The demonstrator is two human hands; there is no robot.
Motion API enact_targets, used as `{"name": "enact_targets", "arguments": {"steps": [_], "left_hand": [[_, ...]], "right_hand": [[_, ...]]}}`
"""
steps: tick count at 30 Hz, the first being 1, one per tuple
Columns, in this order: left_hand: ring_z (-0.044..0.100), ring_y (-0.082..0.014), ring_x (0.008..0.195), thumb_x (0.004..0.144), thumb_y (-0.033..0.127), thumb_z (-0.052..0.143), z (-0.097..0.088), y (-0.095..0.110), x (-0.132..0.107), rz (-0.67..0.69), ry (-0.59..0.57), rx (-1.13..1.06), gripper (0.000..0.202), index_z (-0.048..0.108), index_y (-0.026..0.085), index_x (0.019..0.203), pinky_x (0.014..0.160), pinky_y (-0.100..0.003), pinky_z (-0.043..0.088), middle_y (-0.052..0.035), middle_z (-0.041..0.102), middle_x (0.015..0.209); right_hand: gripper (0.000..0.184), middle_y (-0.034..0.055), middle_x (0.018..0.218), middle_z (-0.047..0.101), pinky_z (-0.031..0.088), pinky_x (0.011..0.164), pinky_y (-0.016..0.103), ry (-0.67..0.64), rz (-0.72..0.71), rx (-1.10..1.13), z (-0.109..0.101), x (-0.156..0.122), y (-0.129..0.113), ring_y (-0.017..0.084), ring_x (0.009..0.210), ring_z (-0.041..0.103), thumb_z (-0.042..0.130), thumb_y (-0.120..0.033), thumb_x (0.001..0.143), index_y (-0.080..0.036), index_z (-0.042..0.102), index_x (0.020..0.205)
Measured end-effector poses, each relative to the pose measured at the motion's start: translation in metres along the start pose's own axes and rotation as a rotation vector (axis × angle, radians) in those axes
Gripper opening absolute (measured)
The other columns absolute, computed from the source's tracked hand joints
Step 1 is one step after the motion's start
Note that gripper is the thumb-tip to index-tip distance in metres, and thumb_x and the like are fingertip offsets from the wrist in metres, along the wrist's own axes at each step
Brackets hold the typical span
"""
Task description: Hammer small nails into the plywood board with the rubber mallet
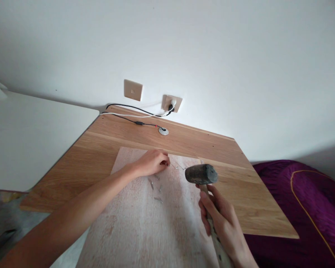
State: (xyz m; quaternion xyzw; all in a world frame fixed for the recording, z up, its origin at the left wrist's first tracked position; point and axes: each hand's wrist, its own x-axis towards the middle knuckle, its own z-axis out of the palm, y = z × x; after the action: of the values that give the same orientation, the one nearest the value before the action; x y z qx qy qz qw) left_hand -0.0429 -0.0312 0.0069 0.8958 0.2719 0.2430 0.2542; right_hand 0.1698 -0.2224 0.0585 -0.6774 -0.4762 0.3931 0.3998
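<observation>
My right hand (pixel 219 212) is wrapped around the pale wooden handle of a mallet (pixel 201 174), whose dark, worn head is raised above the board's right side. With fingers curled and pinched together, my left hand (pixel 153 162) rests low over the far part of the pale wooden board (pixel 145 230). A tiny shiny bit shows at its fingertips and looks like a nail; most of it is hidden. Several loose nails (pixel 158 200) lie on the board just below the left hand, and more small metal pieces (pixel 176 167) sit between that hand and the mallet head.
Under the board is a brown wooden desk (pixel 254 193). Cables (pixel 136 116) run along its back edge to a wall socket (pixel 171 103), near a round cable grommet (pixel 163 131). A white tabletop (pixel 39 137) adjoins at left. Purple fabric (pixel 309 201) is at right.
</observation>
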Motion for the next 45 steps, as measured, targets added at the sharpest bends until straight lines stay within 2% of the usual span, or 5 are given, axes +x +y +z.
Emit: {"name": "enact_targets", "arguments": {"steps": [5, 12, 21, 29, 45], "left_hand": [[0.069, -0.0182, 0.083, 0.086, 0.006, 0.068, 0.0, -0.001, -0.001, -0.027, -0.028, -0.066, 0.016, 0.078, 0.018, 0.088, 0.073, -0.027, 0.045, -0.0039, 0.075, 0.089], [0.065, -0.0188, 0.084, 0.08, 0.014, 0.079, 0.004, -0.003, 0.0, -0.078, 0.003, -0.11, 0.014, 0.076, 0.017, 0.093, 0.073, -0.026, 0.044, -0.0049, 0.07, 0.094], [0.063, -0.016, 0.076, 0.085, 0.014, 0.075, 0.004, -0.003, 0.0, -0.067, -0.015, -0.161, 0.002, 0.076, 0.015, 0.085, 0.067, -0.024, 0.04, -0.0035, 0.069, 0.085], [0.062, -0.0131, 0.069, 0.083, 0.002, 0.068, 0.005, -0.004, 0.0, -0.025, 0.003, -0.185, 0.017, 0.078, 0.016, 0.081, 0.063, -0.024, 0.038, -0.0016, 0.071, 0.081], [0.057, -0.0127, 0.067, 0.078, 0.002, 0.067, 0.003, -0.003, -0.001, -0.043, -0.004, -0.218, 0.015, 0.073, 0.015, 0.073, 0.062, -0.023, 0.036, 0.0006, 0.066, 0.074]], "right_hand": [[0.044, -0.0081, 0.053, 0.053, 0.041, 0.04, 0.022, -0.1, -0.114, -0.252, 0.012, 0.022, -0.026, 0.012, 0.037, 0.05, 0.052, -0.061, 0.102, -0.019, 0.062, 0.111], [0.04, -0.0082, 0.05, 0.054, 0.039, 0.04, 0.023, -0.178, -0.127, -0.335, 0.032, 0.034, -0.026, 0.013, 0.036, 0.052, 0.046, -0.056, 0.103, -0.019, 0.061, 0.108], [0.042, -0.0071, 0.049, 0.054, 0.038, 0.041, 0.025, -0.129, -0.16, -0.361, 0.034, 0.036, -0.025, 0.014, 0.037, 0.052, 0.045, -0.058, 0.103, -0.02, 0.061, 0.107], [0.042, -0.0044, 0.051, 0.055, 0.038, 0.045, 0.028, -0.084, -0.202, -0.398, 0.037, 0.034, -0.017, 0.017, 0.04, 0.054, 0.043, -0.055, 0.104, -0.019, 0.063, 0.113], [0.041, -0.0029, 0.054, 0.059, 0.038, 0.045, 0.026, -0.099, -0.182, -0.392, 0.041, 0.028, -0.016, 0.017, 0.042, 0.056, 0.044, -0.054, 0.105, -0.019, 0.064, 0.113]]}}
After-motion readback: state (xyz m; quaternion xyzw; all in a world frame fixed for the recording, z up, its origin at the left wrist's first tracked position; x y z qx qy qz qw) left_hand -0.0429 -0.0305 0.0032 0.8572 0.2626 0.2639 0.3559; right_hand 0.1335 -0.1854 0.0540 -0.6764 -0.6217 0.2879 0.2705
